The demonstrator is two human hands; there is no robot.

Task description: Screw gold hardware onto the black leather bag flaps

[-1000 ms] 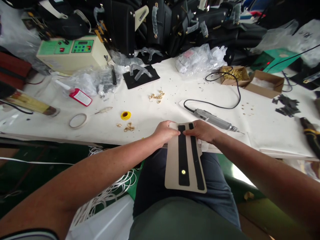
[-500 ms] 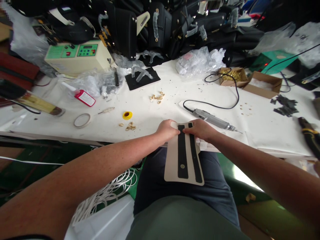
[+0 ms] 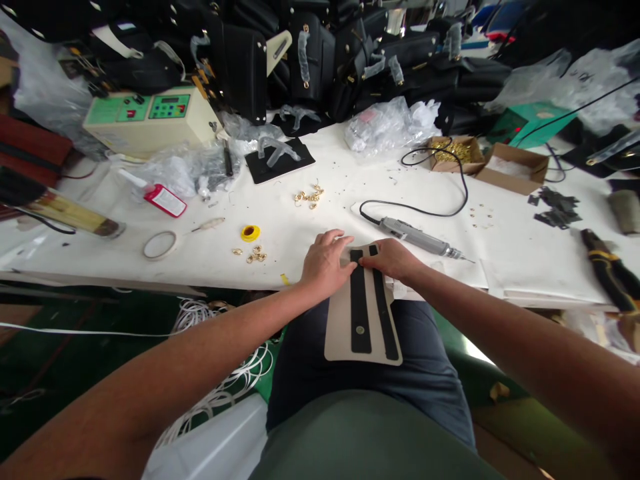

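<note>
Above the lap [image 3: 425,353], beige panel [image 3: 373,307]; two black strips [image 3: 359,293]; round disc [image 3: 360,330]

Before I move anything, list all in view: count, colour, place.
Panel: one, beige with black strips, front centre
Bench: one, white, centre
Corded tool: one, grey, bench right of centre
Round piece: one, yellow, left front
Metal fittings: many, gold, on bench
Tape ring: one, white, front left
Bottle: one, red, left
Control box: one, cream-green, back left
Cardboard boxes: two, brown, back right
Case: one, green, back right
Scraps: several, black, right
Pliers: one, black-yellow, far right
Bags: many, black, along the back
Plastic wrapping: several, clear, back
Left hand and right hand: two, bare, at panel top
</note>
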